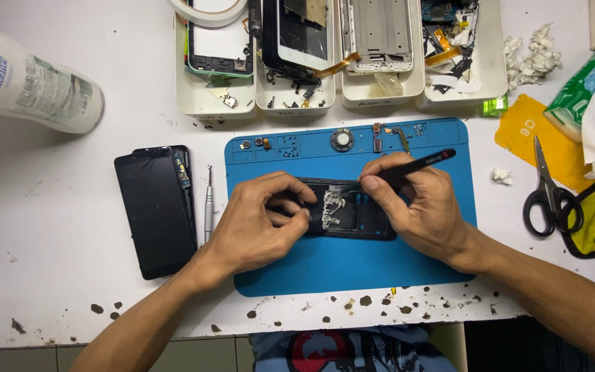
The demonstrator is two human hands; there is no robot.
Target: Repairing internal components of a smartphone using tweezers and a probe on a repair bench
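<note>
White worktable [49,275] w/ blue mat [352,269] at centre. On the mat lies a black phone frame [352,217], whitish adhesive residue in its middle. Left hand [259,224] pinches the frame's left end; right hand [418,203] is clamped on black tweezers [408,167], tips at the residue. Frame looks thin, light, prob. bendable: grip by edges.

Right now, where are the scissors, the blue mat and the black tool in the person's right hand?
scissors [551,196]: head view, on the pivot above the black handles.
blue mat [352,265]: head view, on a bare part below the hands.
black tool [418,164]: head view, on its shaft above the right hand [418,207].
</note>
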